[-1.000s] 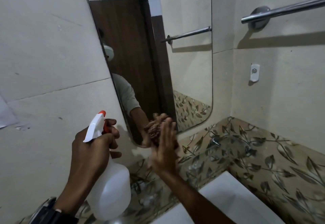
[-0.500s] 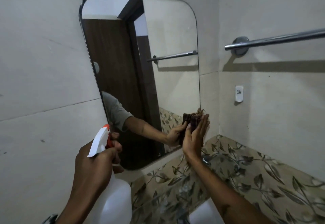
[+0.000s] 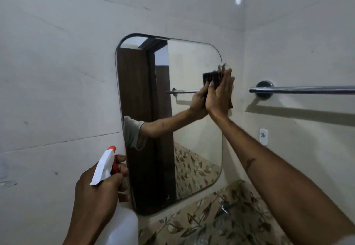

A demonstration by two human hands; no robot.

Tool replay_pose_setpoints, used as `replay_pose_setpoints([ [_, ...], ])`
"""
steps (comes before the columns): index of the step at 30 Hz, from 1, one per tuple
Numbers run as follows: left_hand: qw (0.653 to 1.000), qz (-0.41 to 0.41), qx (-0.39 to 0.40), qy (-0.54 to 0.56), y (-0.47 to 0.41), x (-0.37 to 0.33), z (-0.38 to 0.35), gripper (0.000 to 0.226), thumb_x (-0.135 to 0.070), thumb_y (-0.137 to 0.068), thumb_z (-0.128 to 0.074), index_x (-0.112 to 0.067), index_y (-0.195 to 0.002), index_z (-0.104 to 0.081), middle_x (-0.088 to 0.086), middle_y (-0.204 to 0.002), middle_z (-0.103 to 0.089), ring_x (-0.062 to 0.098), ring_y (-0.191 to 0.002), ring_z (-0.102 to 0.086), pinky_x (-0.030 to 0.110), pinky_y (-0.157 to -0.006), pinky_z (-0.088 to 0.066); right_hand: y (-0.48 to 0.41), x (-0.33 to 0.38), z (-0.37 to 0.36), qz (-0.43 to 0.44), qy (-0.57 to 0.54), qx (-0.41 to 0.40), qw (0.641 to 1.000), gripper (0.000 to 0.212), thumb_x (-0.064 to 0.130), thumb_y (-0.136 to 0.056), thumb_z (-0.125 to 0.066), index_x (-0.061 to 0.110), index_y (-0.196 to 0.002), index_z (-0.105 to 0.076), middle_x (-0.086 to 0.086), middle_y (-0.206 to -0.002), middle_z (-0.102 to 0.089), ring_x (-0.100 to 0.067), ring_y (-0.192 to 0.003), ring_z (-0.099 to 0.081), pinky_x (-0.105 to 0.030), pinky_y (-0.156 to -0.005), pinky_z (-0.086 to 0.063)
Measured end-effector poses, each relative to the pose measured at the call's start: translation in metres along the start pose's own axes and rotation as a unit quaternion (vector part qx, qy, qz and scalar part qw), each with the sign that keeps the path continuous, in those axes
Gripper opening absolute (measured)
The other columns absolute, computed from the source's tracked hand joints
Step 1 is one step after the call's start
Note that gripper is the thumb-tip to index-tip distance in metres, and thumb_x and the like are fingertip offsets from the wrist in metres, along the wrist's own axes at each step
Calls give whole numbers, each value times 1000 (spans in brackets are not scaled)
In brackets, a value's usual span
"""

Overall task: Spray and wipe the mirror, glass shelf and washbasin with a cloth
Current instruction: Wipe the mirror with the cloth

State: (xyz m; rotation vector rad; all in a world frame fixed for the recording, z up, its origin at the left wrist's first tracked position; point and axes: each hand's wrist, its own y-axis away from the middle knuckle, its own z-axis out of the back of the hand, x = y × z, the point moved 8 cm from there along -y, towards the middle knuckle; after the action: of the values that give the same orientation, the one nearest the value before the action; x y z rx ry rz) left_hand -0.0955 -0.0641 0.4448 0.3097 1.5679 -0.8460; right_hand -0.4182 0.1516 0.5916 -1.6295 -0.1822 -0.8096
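Note:
A rounded rectangular mirror (image 3: 192, 139) hangs on the pale tiled wall. My right hand (image 3: 220, 95) presses a dark brown cloth (image 3: 219, 78) flat against the mirror's upper right edge. My left hand (image 3: 98, 193) grips a white spray bottle (image 3: 123, 225) with a red trigger and nozzle, held low in front of the mirror's lower left corner. The glass shelf (image 3: 226, 223) below the mirror shows faintly over leaf-patterned tiles. The washbasin is out of view.
A chrome towel rail (image 3: 303, 89) sticks out from the right wall at the height of my right hand. A small white wall fitting (image 3: 263, 136) sits below it. Leaf-patterned tiles (image 3: 192, 227) run along the bottom.
My right hand has slid the cloth up the mirror's right side, from the lower edge to the upper right part. The view has tilted upward. The left hand keeps the bottle low.

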Motion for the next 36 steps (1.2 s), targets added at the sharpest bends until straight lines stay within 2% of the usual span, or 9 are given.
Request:
replay_pose_setpoints([
  [2,1000,3,-8,2,-2,2,2,35,17,-92,-57,-10,-110,-70,18,-88,-75,31,-75,-69,57,-69,-65,-28,30,-3,23,11,3,1000,67,30,-105,-39,8,-160,-7,-7,-170,-2,-29,-157,2,-43,-127,0],
  [5,999,8,1,32,-1,-1,3,39,21,-90,-56,-11,-108,-69,10,-77,-74,25,-65,-68,40,-49,-61,-48,80,-13,70,10,11,997,68,33,-105,-37,9,-160,-6,-7,-170,0,-28,-157,4,-44,-127,0],
  [8,999,10,11,45,1,-7,5,51,23,-67,-74,-12,-103,-69,11,-73,-72,25,-61,-66,31,-41,-56,-43,123,-24,129,11,13,992,69,32,-103,-38,9,-160,-8,-7,-170,-3,-28,-157,2,-45,-128,-4],
  [10,999,0,-11,32,0,-7,9,45,23,-82,-65,-19,-98,-68,13,-78,-71,26,-63,-64,24,-38,-54,-31,148,-31,167,5,16,986,69,30,-102,-41,9,-160,-12,-8,-170,-6,-29,-157,-1,-45,-128,-6],
  [14,999,-19,-42,-12,-1,-6,14,38,15,-88,-59,-15,-106,-74,15,-86,-73,33,-73,-68,40,-53,-63,14,208,-46,298,2,47,953,72,28,-96,-48,6,-159,-19,-13,-168,-15,-32,-156,-8,-47,-127,-9],
  [19,998,-37,-50,-9,8,-11,15,52,12,-89,-59,-39,-95,-68,12,-94,-74,34,-80,-71,44,-59,-64,86,252,-67,443,9,109,890,75,14,-87,-52,2,-156,-26,-17,-166,-21,-34,-155,-13,-50,-124,-16],
  [25,998,-42,-41,-5,21,-8,18,45,12,-87,-56,-29,-97,-71,9,-89,-72,20,-67,-65,33,-50,-56,127,222,-69,439,49,134,887,74,16,-90,-51,3,-157,-23,-18,-166,-18,-33,-156,-12,-51,-124,-15],
  [29,998,-35,-43,-10,28,-4,21,47,10,-86,-56,-34,-93,-69,4,-86,-71,6,-55,-63,30,-49,-55,175,182,-65,431,56,171,884,78,17,-89,-56,4,-158,-21,-17,-167,-15,-32,-156,-8,-52,-125,-12],
  [36,998,-19,-39,-40,40,10,24,43,12,-85,-56,-25,-101,-73,10,-83,-71,10,-57,-65,33,-51,-59,290,93,-60,402,53,255,878,83,14,-86,-61,7,-158,-21,-13,-168,-13,-31,-157,-5,-52,-126,-12],
])
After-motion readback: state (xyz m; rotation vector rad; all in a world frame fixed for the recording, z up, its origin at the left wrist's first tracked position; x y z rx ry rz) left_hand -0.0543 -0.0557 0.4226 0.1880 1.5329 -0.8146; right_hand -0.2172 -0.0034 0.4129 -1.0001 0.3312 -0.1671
